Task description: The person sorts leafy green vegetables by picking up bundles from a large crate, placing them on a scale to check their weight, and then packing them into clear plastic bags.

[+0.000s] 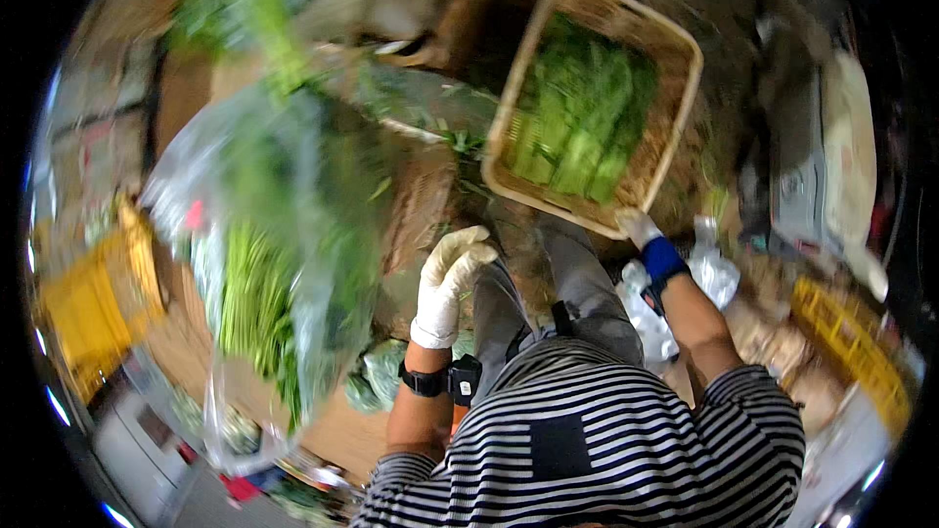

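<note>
My right hand (637,226), in a white glove with a blue cuff, grips the near rim of a beige plastic basket (678,147). Bundles of leafy green vegetables (579,117) lie inside, pale stalks towards me. My left hand (451,282), also in a white glove, is raised with its fingers bent and slightly apart, and I see nothing in it. To its left, a large clear plastic bag (312,308) holds long-stemmed greens (253,293). A blurred bunch of greens (279,51) sticks out past the bag's far end.
Loose leaves (462,141) are scattered between bag and basket. A yellow crate (843,352) stands at right, near white plastic bags (715,275). Yellow material (88,304) shows at far left. Wrapped green produce (385,374) sits beside my left forearm.
</note>
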`<move>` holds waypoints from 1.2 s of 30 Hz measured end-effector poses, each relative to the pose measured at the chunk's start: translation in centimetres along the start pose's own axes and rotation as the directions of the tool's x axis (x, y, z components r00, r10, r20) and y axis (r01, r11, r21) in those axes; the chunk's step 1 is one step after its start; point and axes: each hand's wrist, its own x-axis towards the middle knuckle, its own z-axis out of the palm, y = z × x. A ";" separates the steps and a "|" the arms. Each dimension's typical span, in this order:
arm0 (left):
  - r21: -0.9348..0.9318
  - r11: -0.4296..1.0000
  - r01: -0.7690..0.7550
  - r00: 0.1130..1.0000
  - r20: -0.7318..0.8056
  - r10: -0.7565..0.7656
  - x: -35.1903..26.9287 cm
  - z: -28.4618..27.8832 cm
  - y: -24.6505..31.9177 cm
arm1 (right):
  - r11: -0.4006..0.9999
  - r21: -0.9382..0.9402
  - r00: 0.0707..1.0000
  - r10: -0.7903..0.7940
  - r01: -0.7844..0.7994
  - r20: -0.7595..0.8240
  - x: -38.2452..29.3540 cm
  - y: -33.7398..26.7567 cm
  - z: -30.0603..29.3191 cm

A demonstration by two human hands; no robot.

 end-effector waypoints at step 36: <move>0.110 0.829 0.549 0.825 0.088 -0.558 18.1 -0.7 -20.7 | 0.366 0.804 0.882 0.142 -0.469 0.450 1.3 -6.9 1.8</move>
